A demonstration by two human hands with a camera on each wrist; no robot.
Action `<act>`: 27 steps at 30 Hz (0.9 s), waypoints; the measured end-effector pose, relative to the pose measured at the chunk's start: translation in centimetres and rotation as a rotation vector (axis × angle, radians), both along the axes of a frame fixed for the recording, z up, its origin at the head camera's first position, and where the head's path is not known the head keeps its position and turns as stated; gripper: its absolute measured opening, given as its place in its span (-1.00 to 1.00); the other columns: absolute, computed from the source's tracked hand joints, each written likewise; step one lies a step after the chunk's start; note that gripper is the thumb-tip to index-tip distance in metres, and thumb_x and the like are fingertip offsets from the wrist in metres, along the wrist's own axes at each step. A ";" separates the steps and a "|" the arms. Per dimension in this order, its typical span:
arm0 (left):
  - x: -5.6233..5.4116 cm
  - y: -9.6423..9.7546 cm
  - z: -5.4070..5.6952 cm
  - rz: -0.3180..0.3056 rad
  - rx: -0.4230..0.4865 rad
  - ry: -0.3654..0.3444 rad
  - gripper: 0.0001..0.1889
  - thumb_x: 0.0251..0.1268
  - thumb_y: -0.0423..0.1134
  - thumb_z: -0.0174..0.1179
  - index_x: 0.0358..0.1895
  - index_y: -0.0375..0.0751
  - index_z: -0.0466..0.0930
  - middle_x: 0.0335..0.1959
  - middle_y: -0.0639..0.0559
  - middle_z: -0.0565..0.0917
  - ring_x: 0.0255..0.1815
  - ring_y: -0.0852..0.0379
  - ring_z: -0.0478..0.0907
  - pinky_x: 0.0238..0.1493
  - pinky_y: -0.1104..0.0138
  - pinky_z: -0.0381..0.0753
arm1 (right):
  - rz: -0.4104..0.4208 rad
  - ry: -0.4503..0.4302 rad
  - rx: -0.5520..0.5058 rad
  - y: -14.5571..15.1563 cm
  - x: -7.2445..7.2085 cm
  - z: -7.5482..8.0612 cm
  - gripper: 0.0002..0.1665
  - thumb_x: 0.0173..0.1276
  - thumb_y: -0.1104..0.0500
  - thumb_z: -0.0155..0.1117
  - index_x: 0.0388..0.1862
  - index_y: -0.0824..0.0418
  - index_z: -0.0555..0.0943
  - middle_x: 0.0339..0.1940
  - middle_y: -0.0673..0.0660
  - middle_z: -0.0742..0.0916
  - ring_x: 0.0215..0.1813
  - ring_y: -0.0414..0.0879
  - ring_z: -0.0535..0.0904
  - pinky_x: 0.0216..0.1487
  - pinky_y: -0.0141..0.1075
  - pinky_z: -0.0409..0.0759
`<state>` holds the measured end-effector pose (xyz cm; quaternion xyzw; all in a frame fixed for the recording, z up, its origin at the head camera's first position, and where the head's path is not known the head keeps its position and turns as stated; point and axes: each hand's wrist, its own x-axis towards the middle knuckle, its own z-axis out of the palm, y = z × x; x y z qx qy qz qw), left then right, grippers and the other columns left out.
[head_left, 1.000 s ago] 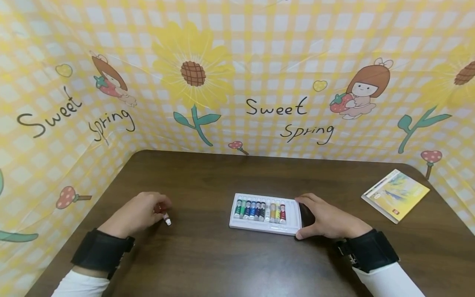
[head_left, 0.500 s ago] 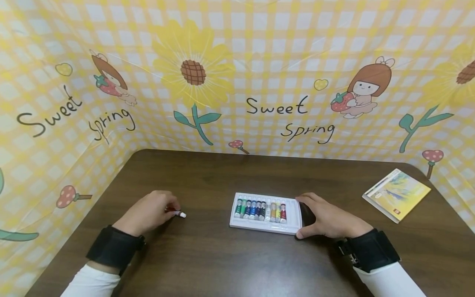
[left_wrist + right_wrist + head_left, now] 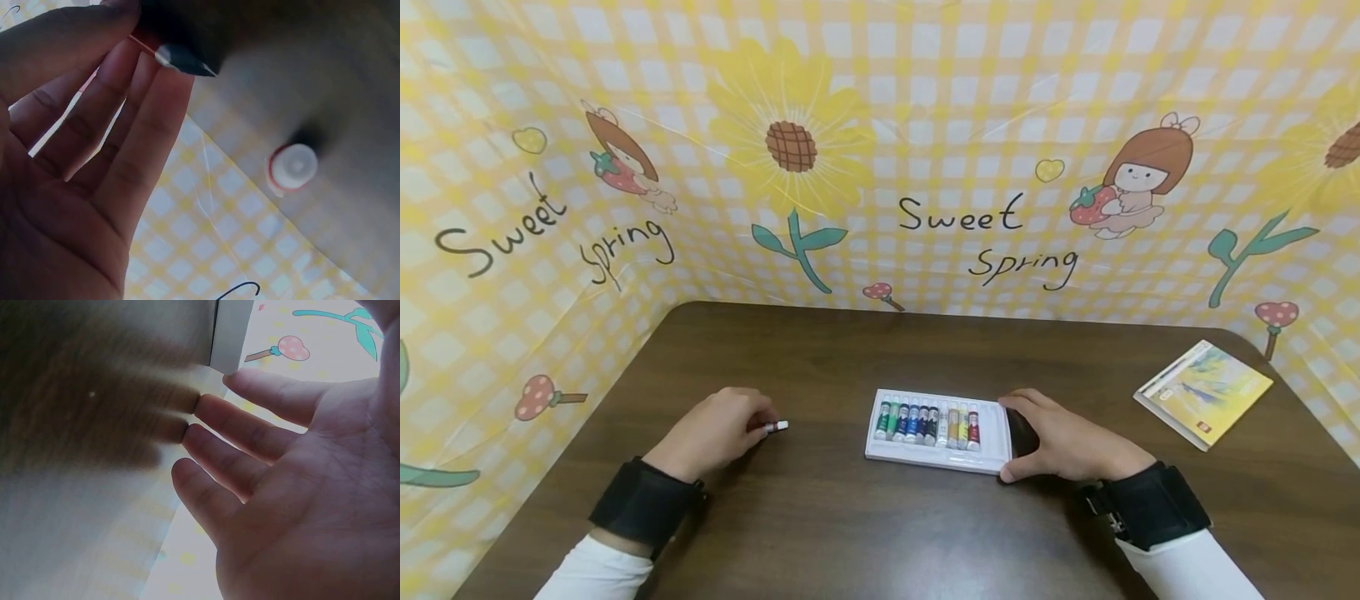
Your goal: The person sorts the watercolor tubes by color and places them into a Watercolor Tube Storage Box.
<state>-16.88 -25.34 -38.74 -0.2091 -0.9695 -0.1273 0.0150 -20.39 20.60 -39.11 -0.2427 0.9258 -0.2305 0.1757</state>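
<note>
At the left of the table, my left hand (image 3: 718, 429) pinches a small paint tube (image 3: 777, 426) whose white cap points right. Curled fingers hide most of the tube. The left wrist view shows a round white end with a red rim (image 3: 294, 166), and a dark pointed shape (image 3: 184, 60) beside the fingertips that I cannot identify. A white tray of paint tubes (image 3: 996, 442) lies flat at the middle, with several coloured tubes in a row. My right hand (image 3: 1063, 437) grips its right end, thumb at the near corner and index finger at the far one.
On the far right of the brown table (image 3: 880, 533) lies a yellow booklet or flat box (image 3: 1204, 396), set at an angle. A yellow checked cloth (image 3: 940, 100) with printed flowers stands behind the table and at its sides.
My left hand has moved right with the paint tube, which has turned from pointing towards me to pointing right. My right hand and the tray have stayed in place.
</note>
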 end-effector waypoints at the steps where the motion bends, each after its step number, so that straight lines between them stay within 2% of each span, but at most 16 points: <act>1: 0.0 0.1 0.0 0.004 0.000 -0.001 -0.86 0.23 -0.37 0.49 -0.30 -0.02 0.76 -0.41 0.22 0.67 -0.39 0.34 0.50 -0.34 0.36 0.52 | 0.003 0.002 -0.001 0.0 0.0 0.0 0.26 0.12 -0.29 0.65 0.60 0.30 0.31 0.59 0.37 0.38 0.51 0.28 0.41 0.45 0.26 0.44; 12: 0.0 -0.2 0.5 0.026 0.038 -0.067 -0.91 0.27 -0.40 0.43 -0.30 -0.10 0.77 -0.48 0.20 0.67 -0.45 0.34 0.49 -0.39 0.38 0.51 | 0.013 0.010 -0.003 0.0 0.1 0.0 0.25 0.13 -0.29 0.64 0.60 0.32 0.31 0.58 0.38 0.38 0.51 0.28 0.41 0.45 0.26 0.43; 27: -0.1 -0.6 0.1 0.092 -0.001 -0.009 -0.95 0.33 -0.34 0.40 -0.28 -0.22 0.82 -0.37 0.04 0.76 -0.35 0.15 0.63 -0.31 0.23 0.60 | 0.025 0.023 -0.001 -0.1 0.2 0.1 0.26 0.13 -0.29 0.64 0.59 0.34 0.31 0.58 0.39 0.38 0.50 0.28 0.42 0.44 0.26 0.45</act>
